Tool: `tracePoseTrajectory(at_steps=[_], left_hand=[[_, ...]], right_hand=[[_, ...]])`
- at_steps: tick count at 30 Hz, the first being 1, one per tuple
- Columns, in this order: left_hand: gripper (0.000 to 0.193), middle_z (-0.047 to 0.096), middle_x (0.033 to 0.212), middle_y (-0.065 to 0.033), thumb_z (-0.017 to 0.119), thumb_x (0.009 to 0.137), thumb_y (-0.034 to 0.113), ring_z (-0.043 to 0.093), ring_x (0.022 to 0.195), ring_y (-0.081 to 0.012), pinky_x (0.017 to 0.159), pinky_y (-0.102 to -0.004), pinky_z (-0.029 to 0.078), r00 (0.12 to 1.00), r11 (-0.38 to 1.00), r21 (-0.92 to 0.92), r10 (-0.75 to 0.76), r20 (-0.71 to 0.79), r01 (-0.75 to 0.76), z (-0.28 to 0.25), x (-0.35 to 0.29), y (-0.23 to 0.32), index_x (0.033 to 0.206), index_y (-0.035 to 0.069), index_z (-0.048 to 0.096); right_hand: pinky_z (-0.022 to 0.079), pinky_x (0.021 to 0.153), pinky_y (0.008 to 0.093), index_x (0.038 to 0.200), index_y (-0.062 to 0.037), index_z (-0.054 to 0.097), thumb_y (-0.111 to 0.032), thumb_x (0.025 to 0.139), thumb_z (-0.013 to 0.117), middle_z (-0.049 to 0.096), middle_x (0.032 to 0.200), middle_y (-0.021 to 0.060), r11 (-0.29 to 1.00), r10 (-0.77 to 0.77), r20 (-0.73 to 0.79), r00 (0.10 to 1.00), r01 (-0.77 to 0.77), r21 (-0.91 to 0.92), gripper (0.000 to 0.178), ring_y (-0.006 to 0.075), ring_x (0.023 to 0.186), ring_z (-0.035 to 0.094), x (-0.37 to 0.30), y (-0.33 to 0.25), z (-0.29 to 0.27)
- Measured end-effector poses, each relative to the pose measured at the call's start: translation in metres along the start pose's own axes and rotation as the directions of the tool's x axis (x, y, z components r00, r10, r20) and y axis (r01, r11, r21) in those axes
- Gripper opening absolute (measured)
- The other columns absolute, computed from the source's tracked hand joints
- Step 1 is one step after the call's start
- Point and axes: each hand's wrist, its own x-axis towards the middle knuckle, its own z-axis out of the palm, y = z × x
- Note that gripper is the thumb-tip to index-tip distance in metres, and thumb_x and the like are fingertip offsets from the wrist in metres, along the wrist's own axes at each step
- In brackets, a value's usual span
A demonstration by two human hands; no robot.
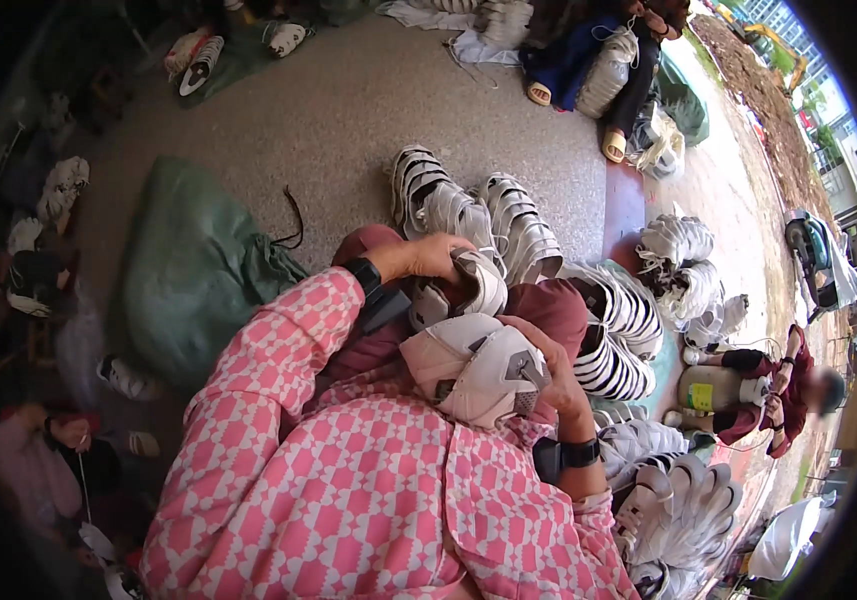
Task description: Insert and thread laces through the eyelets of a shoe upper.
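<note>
Over my lap, my left hand (432, 257) has its fingers closed on the edge of a white shoe upper (486, 284). My right hand (556, 372) curls round the side of more white and grey shoe uppers (468, 368), which lie against my front. Dark patches show on these near my right fingers. Whether the pieces in my two hands are joined cannot be made out. Just beyond my knees lie long rows of nested white shoe uppers (523, 228), and another striped row (620, 340) is beside my right knee.
A green sack (188, 270) slumps on the grey floor to my left, with a dark cord by it. More bundled uppers (683, 520) are heaped at my right. Other people sit nearby, one at the right beside a pale container (710, 388). A scooter (816, 262) stands outside.
</note>
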Motion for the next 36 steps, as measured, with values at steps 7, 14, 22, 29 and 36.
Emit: tracePoseTrajectory(at_steps=[7, 14, 22, 29, 36], left_hand=[[0.038, 0.064, 0.106, -0.0017, 0.064, 0.081, 0.011, 0.060, 0.095, -0.0124, 0.087, -0.0276, 0.048, 0.827, 0.827, -0.462, 0.007, -0.562, -0.321, -0.074, -0.083, 0.057, 0.118, 0.005, 0.063], [0.045, 0.060, 0.125, -0.0087, 0.052, 0.094, 0.030, 0.058, 0.116, -0.0250, 0.099, -0.0400, 0.049, 0.688, 0.694, -0.427, 0.136, -0.713, -0.580, -0.126, -0.140, 0.044, 0.133, 0.008, 0.050], [0.040, 0.060, 0.126, -0.0092, 0.045, 0.099, 0.027, 0.057, 0.117, -0.0249, 0.098, -0.0406, 0.048, 0.670, 0.923, 0.218, 0.381, -0.636, -0.318, -0.093, -0.181, 0.035, 0.133, 0.005, 0.050], [0.038, 0.069, 0.103, -0.0064, 0.067, 0.079, 0.013, 0.065, 0.091, -0.0174, 0.082, -0.0346, 0.054, 0.987, 0.766, -0.640, -0.143, -0.074, 0.063, -0.060, -0.077, 0.052, 0.116, 0.003, 0.066], [0.033, 0.069, 0.097, -0.0042, 0.069, 0.077, 0.009, 0.063, 0.085, -0.0131, 0.077, -0.0276, 0.051, 0.995, 0.961, -0.276, -0.021, -0.094, -0.006, -0.056, -0.044, 0.110, 0.109, 0.000, 0.067]], right_hand=[[0.040, 0.101, 0.0295, 0.133, 0.0008, 0.052, -0.012, 0.071, 0.078, 0.060, 0.122, 0.0064, 0.990, -0.075, -0.064, 0.995, 0.067, -0.120, 0.069, 0.0135, 0.113, 0.053, -0.007, -0.002, 0.001], [0.040, 0.101, 0.0276, 0.133, 0.0017, 0.051, -0.002, 0.070, 0.072, 0.060, 0.122, 0.0058, 0.997, -0.012, -0.122, 0.993, 0.002, -0.084, 0.066, 0.0126, 0.113, 0.054, 0.025, 0.018, -0.013], [0.057, 0.055, 0.0394, 0.122, 0.0039, 0.055, -0.031, 0.089, 0.060, 0.068, 0.094, 0.0195, 0.820, 0.229, -0.143, 0.963, -0.270, -0.505, 0.048, 0.0298, 0.072, 0.068, 0.147, 0.065, -0.058], [0.054, 0.079, 0.0361, 0.122, 0.0049, 0.059, -0.029, 0.091, 0.060, 0.068, 0.110, 0.0185, 0.884, 0.264, 0.095, 0.960, -0.201, -0.422, 0.046, 0.0253, 0.095, 0.067, 0.162, 0.083, -0.070], [0.046, 0.092, 0.0295, 0.126, 0.0022, 0.059, -0.030, 0.097, 0.057, 0.066, 0.115, 0.0095, 0.955, 0.147, -0.111, 0.983, -0.171, -0.242, 0.043, 0.0157, 0.107, 0.059, 0.127, 0.038, -0.085]])
